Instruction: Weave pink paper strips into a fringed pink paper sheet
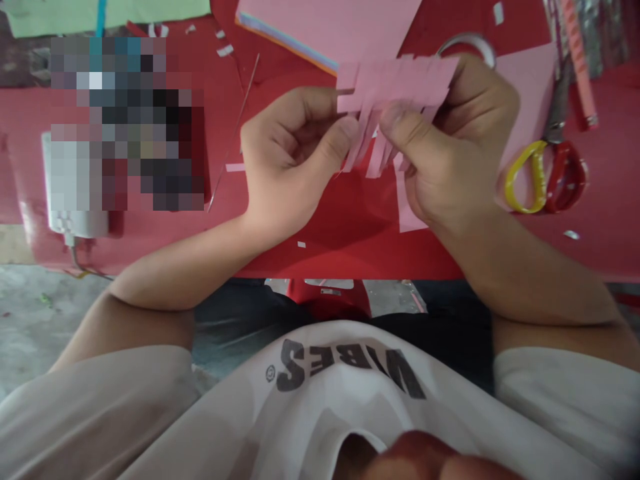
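Observation:
Both hands hold up a piece of pink paper (395, 83) cut into fringe strips that hang along its lower side. My left hand (295, 150) pinches the left end, its thumb on the strips. At the other end, my right hand (450, 140) grips the paper with thumb in front and fingers behind, so part of that end is hidden. Under my right hand lies another pink paper piece (411, 200). Scissors with one yellow and one red handle loop (525, 177) rest to the right of my right hand.
A stack of coloured paper (330, 27) lies at the back of the red table (350, 253). A roll of tape (470, 43) sits behind my right hand. At left are a white power adapter (75, 220) with a cable and a thin stick (235, 127). Small paper scraps (301, 245) are scattered about.

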`<control>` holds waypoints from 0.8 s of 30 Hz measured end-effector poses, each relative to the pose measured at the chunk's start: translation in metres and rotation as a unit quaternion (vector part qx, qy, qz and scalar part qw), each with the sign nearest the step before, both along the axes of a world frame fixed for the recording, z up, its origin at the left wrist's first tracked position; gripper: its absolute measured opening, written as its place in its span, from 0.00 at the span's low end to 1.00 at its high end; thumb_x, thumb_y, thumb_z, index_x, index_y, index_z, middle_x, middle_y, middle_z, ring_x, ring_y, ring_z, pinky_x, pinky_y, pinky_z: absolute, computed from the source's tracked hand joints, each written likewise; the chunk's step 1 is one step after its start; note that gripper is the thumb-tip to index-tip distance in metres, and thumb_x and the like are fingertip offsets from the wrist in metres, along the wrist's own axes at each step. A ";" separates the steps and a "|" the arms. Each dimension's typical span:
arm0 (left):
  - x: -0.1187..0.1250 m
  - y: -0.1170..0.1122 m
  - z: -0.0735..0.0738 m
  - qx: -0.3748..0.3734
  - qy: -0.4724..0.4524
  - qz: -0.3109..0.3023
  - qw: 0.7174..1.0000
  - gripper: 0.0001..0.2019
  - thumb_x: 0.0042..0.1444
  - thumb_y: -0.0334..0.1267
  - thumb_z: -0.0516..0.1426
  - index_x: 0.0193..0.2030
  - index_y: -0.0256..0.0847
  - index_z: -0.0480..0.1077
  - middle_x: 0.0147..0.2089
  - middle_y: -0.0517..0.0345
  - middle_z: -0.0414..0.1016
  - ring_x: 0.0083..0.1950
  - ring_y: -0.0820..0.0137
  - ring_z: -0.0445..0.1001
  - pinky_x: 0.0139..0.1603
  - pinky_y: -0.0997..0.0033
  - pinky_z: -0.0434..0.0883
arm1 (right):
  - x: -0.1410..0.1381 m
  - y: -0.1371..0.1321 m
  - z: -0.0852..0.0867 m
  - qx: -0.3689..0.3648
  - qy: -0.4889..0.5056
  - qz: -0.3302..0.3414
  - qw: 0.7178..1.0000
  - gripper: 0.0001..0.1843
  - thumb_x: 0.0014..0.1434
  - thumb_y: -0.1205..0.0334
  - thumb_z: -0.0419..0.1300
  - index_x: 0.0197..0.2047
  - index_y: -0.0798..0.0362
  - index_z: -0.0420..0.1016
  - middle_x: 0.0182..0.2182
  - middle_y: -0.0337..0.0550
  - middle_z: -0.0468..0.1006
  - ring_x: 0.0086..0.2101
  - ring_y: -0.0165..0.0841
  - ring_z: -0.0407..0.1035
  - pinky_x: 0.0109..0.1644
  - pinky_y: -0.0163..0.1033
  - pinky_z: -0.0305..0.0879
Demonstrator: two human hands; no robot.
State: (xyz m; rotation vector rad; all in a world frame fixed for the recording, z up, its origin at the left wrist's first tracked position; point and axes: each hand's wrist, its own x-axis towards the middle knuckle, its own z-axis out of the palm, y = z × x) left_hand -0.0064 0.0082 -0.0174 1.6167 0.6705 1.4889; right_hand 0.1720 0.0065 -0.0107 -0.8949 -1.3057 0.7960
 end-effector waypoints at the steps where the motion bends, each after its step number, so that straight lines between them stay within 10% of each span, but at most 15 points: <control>1: -0.001 -0.001 0.000 -0.007 0.009 0.009 1.000 0.10 0.66 0.48 0.64 0.51 0.52 0.78 0.46 0.63 0.85 0.39 0.72 0.79 0.39 0.69 0.80 | 0.000 0.000 -0.001 -0.002 0.001 0.003 1.000 0.14 0.56 0.44 0.72 0.37 0.43 0.79 0.29 0.33 0.73 0.28 0.30 0.62 0.33 0.40 0.60; 14: 0.010 -0.013 0.020 -0.014 -0.032 0.062 0.997 0.08 0.66 0.38 0.65 0.36 0.40 0.76 0.28 0.63 0.75 0.27 0.79 0.71 0.27 0.76 0.66 | -0.002 -0.015 0.026 -0.053 0.007 0.059 0.997 0.07 0.53 0.67 0.74 0.34 0.47 0.84 0.26 0.29 0.78 0.28 0.27 0.66 0.34 0.37 0.62; 24: 0.010 -0.012 0.016 -0.034 -0.027 0.077 0.996 0.13 0.65 0.46 0.66 0.33 0.41 0.73 0.28 0.63 0.70 0.28 0.77 0.66 0.29 0.72 0.62 | -0.004 -0.021 0.035 -0.085 0.001 0.085 0.993 0.06 0.55 0.64 0.73 0.37 0.45 0.85 0.28 0.33 0.83 0.27 0.34 0.74 0.31 0.42 0.68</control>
